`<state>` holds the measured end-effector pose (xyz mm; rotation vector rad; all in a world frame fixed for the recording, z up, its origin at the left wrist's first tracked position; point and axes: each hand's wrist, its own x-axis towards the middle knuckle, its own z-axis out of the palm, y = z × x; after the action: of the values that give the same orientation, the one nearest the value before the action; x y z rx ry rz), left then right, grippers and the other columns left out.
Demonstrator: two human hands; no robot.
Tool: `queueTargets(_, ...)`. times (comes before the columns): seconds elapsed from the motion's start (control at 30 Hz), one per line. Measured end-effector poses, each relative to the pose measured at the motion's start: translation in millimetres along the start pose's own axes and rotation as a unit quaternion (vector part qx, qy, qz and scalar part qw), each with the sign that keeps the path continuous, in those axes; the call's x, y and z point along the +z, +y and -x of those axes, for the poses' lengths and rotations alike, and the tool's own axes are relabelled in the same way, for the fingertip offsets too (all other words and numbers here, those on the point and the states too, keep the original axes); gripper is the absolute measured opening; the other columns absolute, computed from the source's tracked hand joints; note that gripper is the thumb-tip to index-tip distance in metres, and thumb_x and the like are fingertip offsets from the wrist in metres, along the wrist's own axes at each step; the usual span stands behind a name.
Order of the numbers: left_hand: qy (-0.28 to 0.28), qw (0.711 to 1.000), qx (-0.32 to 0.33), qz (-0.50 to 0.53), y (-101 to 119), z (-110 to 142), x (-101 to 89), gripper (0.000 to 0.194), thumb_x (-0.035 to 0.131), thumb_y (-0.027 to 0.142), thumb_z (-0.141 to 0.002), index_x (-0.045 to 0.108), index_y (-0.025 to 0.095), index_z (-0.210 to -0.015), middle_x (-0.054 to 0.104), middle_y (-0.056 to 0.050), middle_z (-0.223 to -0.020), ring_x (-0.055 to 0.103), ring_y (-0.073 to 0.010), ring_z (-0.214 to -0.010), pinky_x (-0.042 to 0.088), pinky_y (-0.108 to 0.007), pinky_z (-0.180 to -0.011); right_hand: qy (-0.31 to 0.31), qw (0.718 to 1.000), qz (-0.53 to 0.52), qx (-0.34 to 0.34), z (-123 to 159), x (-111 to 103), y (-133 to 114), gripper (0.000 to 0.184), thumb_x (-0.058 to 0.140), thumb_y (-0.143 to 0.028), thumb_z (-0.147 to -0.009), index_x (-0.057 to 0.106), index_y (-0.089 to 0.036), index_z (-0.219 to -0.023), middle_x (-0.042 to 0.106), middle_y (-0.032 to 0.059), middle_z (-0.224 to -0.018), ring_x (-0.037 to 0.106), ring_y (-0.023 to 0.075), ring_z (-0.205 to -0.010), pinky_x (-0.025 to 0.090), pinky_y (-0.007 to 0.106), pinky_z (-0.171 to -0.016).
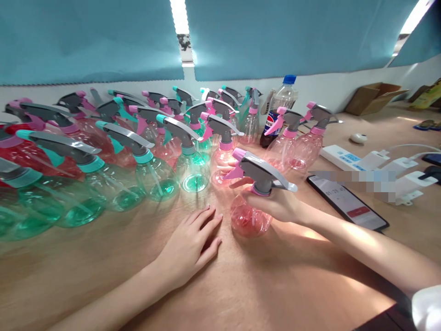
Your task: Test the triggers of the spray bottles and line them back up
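My right hand point(275, 204) is wrapped round the neck of a pink spray bottle point(250, 219) that stands on the wooden table point(262, 285). The bottle's grey trigger head with pink nozzle point(257, 170) points left. My left hand point(193, 243) lies flat on the table just left of that bottle, fingers stretched out and slightly apart, holding nothing.
Several pink, red and green spray bottles point(188, 151) crowd the table's left and back. Two more pink ones point(303, 138) stand beside a cola bottle point(279, 110). A phone point(347, 202), power strip point(344, 158) and chargers lie to the right. A cardboard box point(372, 96) sits far right.
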<state>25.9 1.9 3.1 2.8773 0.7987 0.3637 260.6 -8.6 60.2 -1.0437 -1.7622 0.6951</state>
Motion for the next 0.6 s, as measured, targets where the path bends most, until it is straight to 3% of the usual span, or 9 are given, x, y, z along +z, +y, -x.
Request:
queueTargets(0.13, 0.003, 1.000, -0.002, 0.002, -0.1, -0.6, 0.5, 0.042, 0.044, 0.029, -0.097, 0.052, 0.013, -0.135, 0.053, -0.016, -0.138, 0.047, -0.0318, -0.128, 0.043, -0.051, -0.103, 0.010, 0.999, 0.026, 0.015, 1.7, 0.3, 1.1, 0.052, 0.052, -0.009, -0.072, 0.057, -0.020, -0.122, 0.064, -0.0015, -0.066, 0.064, 0.0178, -0.069, 0.058, 0.033, -0.067)
queueTargets(0.37, 0.012, 1.000, -0.003, 0.012, -0.9, -0.4, 1.5, 0.042, 0.046, 0.029, -0.096, 0.052, 0.015, -0.135, 0.053, -0.015, -0.138, 0.047, -0.0319, -0.128, 0.043, -0.050, -0.104, 0.009, 0.999, 0.040, 0.022, 2.0, -0.1, 0.5, 0.042, 0.054, -0.013, -0.074, 0.061, -0.020, -0.114, 0.061, -0.0016, -0.065, 0.058, 0.0152, -0.064, 0.055, 0.029, -0.060)
queueTargets(0.6, 0.004, 1.000, -0.002, 0.005, -0.9, -0.4, 1.7, 0.042, 0.045, 0.029, -0.096, 0.053, 0.014, -0.134, 0.053, -0.016, -0.138, 0.047, -0.0313, -0.128, 0.043, -0.050, -0.103, 0.003, 0.999, 0.033, 0.003, 0.0, -0.6, -2.5, 0.048, 0.049, -0.015, -0.071, 0.060, -0.016, -0.118, 0.060, -0.0005, -0.068, 0.050, 0.0129, -0.054, 0.054, 0.032, -0.060)
